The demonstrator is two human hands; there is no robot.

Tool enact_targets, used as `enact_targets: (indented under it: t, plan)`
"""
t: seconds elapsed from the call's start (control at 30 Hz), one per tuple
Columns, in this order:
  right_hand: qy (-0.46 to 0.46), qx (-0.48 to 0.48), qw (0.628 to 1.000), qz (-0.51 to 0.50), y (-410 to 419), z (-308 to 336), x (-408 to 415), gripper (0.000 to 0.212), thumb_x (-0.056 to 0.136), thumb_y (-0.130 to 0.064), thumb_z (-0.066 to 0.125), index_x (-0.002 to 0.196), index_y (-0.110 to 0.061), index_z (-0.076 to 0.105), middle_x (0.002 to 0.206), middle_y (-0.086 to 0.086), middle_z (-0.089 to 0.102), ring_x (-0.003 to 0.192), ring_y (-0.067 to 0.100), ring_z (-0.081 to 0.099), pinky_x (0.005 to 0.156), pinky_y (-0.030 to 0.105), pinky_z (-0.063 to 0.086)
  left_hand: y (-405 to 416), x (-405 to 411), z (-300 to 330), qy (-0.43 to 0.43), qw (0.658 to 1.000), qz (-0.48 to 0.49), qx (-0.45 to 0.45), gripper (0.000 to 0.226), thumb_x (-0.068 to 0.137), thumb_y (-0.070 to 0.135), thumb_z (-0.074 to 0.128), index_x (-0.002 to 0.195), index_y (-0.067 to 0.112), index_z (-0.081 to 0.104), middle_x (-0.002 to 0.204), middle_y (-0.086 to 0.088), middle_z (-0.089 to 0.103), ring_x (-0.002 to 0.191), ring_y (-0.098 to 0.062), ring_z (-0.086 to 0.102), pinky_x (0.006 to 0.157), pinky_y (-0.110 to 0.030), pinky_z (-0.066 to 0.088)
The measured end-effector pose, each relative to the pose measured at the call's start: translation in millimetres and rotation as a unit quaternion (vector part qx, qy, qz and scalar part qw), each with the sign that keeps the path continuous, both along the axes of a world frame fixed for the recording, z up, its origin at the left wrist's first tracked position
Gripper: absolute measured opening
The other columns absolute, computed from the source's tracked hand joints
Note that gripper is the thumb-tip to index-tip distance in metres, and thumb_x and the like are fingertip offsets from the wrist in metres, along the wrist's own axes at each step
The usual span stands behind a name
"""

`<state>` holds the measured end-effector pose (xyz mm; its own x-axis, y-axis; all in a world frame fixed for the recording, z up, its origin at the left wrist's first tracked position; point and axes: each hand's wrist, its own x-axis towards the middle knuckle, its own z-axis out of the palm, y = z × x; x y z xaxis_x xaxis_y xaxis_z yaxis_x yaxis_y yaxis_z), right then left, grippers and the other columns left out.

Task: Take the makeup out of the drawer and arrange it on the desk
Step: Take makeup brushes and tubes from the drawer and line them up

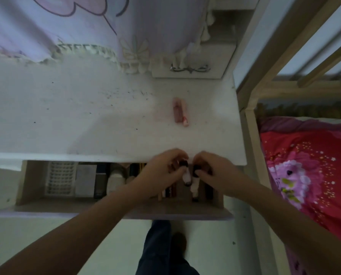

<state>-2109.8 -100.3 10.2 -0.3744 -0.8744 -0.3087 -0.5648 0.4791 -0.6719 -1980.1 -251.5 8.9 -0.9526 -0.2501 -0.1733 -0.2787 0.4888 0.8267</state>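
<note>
From the head camera, I look down at a white surface (86, 120) with an open drawer (37, 197) under its front edge. Both hands are over the right part of the drawer, just below that front edge.

The left hand (161, 171) is closed around a small pale tube with a dark cap (186, 175). The right hand (211, 173) is closed around a second pale tube (194, 185), which hangs down a bit lower. The two tubes are almost touching each other.

A pink tube (180, 113) already lies on the surface, toward the back right corner, well apart from the hands.

More makeup sits in the drawer: dark sticks (170, 190) stand close below the hands, and a white basket (59, 178) is at the left end.

The picture is blurry, so small parts are hard to see.

What could go wrong? The tubes are smooth and held by the fingertips, so one could slip back into the drawer. They could also bump the front edge of the surface on the way up. Set down on their sides, they might roll.
</note>
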Motion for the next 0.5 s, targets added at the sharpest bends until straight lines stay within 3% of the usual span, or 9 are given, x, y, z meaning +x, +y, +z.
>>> enact_targets:
  t: [0.1,0.2,0.23,0.3,0.4,0.5]
  plan:
    - [0.003,-0.061,0.994,-0.093,-22.8,33.6,-43.9,0.016,0.089,-0.02,0.058,0.094,-0.033,0.05,0.079,-0.021,0.056,0.071,-0.015,0.053,0.057,-0.001,0.038,-29.2,-48.8,35.2,0.046,0.997,0.065,-0.008,0.014,0.086,0.024,0.059,0.098,0.032,0.058,0.089,0.018,0.06,0.081,0.004,0.055,0.07,-0.002,0.042]
    - [-0.008,-0.063,0.982,-0.178,-55.9,40.0,-86.3,0.006,0.092,-0.024,0.054,0.094,-0.03,0.053,0.083,-0.011,0.062,0.072,-0.003,0.058,0.055,0.012,0.041,-50.6,-106.4,41.4,0.05,0.994,0.087,-0.033,0.012,0.087,0.024,0.059,0.098,0.025,0.064,0.084,0.013,0.061,0.075,-0.006,0.059,0.07,-0.01,0.047]
    - [-0.007,-0.05,0.98,-0.193,-66.9,36.4,-96.0,0.004,0.093,-0.025,0.053,0.095,-0.029,0.054,0.087,-0.006,0.063,0.075,0.006,0.059,0.055,0.016,0.042,-55.3,-123.0,37.2,0.035,0.994,0.083,-0.059,0.014,0.088,0.026,0.058,0.1,0.024,0.065,0.085,0.012,0.062,0.079,-0.01,0.06,0.077,-0.019,0.05]
    - [-0.009,-0.03,0.978,-0.208,-85.6,23.6,-107.1,0.005,0.092,-0.026,0.053,0.097,-0.026,0.055,0.091,-0.002,0.062,0.077,0.014,0.058,0.056,0.018,0.039,-61.9,-146.5,22.1,-0.011,0.984,0.068,-0.162,0.019,0.088,0.033,0.054,0.103,0.028,0.065,0.094,0.01,0.066,0.096,-0.016,0.057,0.089,-0.033,0.04]
    - [-0.006,-0.017,0.976,-0.216,-103.6,2.6,-109.1,0.009,0.092,-0.025,0.053,0.099,-0.021,0.057,0.092,0.0,0.059,0.083,0.015,0.054,0.058,0.015,0.035,-69.7,-157.2,-0.5,-0.024,0.951,0.055,-0.302,0.026,0.089,0.04,0.047,0.105,0.029,0.065,0.1,0.005,0.065,0.108,-0.022,0.046,0.081,-0.035,0.025]
    - [-0.004,-0.038,0.968,-0.249,-110.6,-9.3,-104.4,0.015,0.093,-0.024,0.051,0.104,-0.017,0.059,0.092,-0.002,0.058,0.084,0.012,0.053,0.06,0.013,0.035,-77.7,-152.5,-13.9,0.007,0.944,0.062,-0.325,0.027,0.089,0.04,0.049,0.103,0.025,0.067,0.101,-0.001,0.063,0.107,-0.025,0.046,0.079,-0.034,0.028]
